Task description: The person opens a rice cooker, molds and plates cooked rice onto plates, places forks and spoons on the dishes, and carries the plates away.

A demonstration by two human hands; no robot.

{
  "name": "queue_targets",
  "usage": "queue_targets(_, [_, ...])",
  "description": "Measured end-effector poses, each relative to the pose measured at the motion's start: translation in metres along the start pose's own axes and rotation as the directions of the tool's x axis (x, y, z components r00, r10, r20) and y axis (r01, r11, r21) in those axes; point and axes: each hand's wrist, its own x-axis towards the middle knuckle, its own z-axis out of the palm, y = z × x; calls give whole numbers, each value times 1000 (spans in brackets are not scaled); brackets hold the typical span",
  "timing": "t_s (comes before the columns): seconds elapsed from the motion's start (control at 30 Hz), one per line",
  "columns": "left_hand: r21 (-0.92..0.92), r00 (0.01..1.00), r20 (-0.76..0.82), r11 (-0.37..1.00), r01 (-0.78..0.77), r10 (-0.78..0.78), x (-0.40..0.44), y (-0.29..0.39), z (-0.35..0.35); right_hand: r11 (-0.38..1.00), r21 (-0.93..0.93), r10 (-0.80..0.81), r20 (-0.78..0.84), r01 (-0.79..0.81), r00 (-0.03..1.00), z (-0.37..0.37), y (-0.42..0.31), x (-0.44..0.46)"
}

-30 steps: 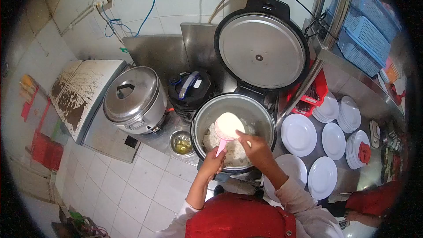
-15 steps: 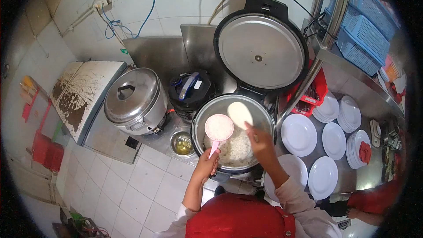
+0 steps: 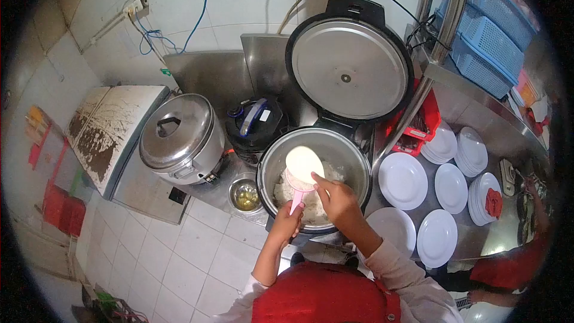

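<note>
My left hand (image 3: 288, 222) is closed round the handle of a pink scoop (image 3: 297, 199), held over the open rice cooker (image 3: 362, 188). In my right hand (image 3: 336, 202) is a cream-coloured rice paddle (image 3: 304, 163), its blade lying over the scoop's bowl and hiding most of it. A little rice shows at the scoop's edge. White rice (image 3: 326, 210) lies in the cooker's pot beneath both tools. The cooker's round lid (image 3: 350, 69) stands raised behind the pot.
Left of the cooker are a black pressure cooker (image 3: 257, 125), a lidded silver cooker (image 3: 179, 134) and a small metal bowl (image 3: 246, 195). White plates (image 3: 403, 180) cover the right counter, with blue baskets (image 3: 487, 48) above. A person's red sleeve (image 3: 508, 269) shows at lower right.
My right hand has moved the rice paddle left and down over the scoop, covering its bowl. My left hand keeps its hold and has shifted slightly.
</note>
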Motion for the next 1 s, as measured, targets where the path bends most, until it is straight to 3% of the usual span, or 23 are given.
queue_targets(0.03, [2,1000,2,1000,-1,1,1,1,1,1000,-1,1,-3,-1,1000,2,0,1])
queue_targets(0.13, [-31,999,34,999,10,-9,0,-4,-1,985,-160,97,222,-62,970,3,-3,0])
queue_targets(0.17, [-28,999,39,1000,5,-4,0,-5,0,985,-162,96,215,-61,972,8,10,-1])
queue_targets(0.2, [-53,1000,25,998,17,-16,-1,-6,1,991,-64,-119,-28,117,993,19,34,-4])
queue_targets(0.23, [-76,999,14,997,32,-31,-1,-7,2,952,-14,-298,-285,307,911,18,39,-3])
queue_targets(0.27, [-114,999,35,993,32,-28,-1,-9,0,994,36,-89,-260,102,962,13,43,-4])
queue_targets(0.3, [-116,999,41,992,39,-34,-1,-11,3,995,31,-83,-258,95,963,15,48,-9])
queue_targets(0.37, [-139,998,-49,990,-32,25,1,-13,12,993,83,105,-334,-81,937,22,60,-24])
queue_targets(0.4, [-243,995,-53,965,-99,88,5,-17,20,911,255,352,-71,-324,933,26,57,-32])
queue_targets(0.43, [-244,995,-42,965,-97,89,5,-18,24,912,249,355,-79,-326,932,30,49,-39])
queue_targets(0.5, [-263,996,84,965,-10,33,2,-19,30,938,136,316,52,-320,947,38,32,-50])
queue_targets(0.57, [-299,992,123,954,6,33,0,-20,41,938,174,298,38,-300,954,45,30,-56])
queue_targets(0.63, [-197,985,149,979,-51,81,0,-22,45,936,216,279,21,-277,960,46,38,-58])
queue_targets(0.7, [-182,989,122,982,-55,78,2,-30,48,694,583,373,211,-423,903,47,52,-60])
queue_targets(0.77, [-82,993,70,993,-89,95,6,-33,55,829,481,327,-5,-285,945,54,60,-65])
queue_targets(0.83, [-179,989,115,981,-70,92,1,-32,70,268,809,635,260,-523,727,15,25,-50])
queue_targets(0.87, [-212,987,127,975,-72,101,-5,-29,77,454,758,555,171,-469,814,35,52,-56])
queue_targets(0.97, [-250,981,158,965,-74,116,-6,-33,95,394,773,558,229,-498,798,16,54,-54])
queue_targets(1.0, [-248,983,160,967,-50,91,-9,-27,102,508,708,593,125,-490,795,11,54,-52])
